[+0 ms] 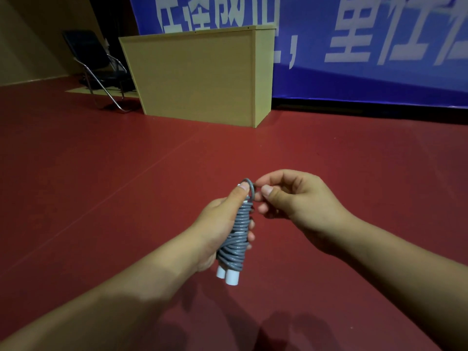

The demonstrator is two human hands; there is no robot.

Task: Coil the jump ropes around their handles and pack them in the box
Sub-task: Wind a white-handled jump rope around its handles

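Coiling nearly done. Left hand (217, 224) grips the wrapped jump rope (236, 239) and its white handles (228, 274), well in front of the wooden desk (197, 77). Right hand (291, 198) pinches the last loop; tucking it probably comes next.

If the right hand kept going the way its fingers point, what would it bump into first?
Probably the left hand's thumb, pressed atop the coiled grey jump rope. The right hand points left, pinching the rope's last loop right beside it.
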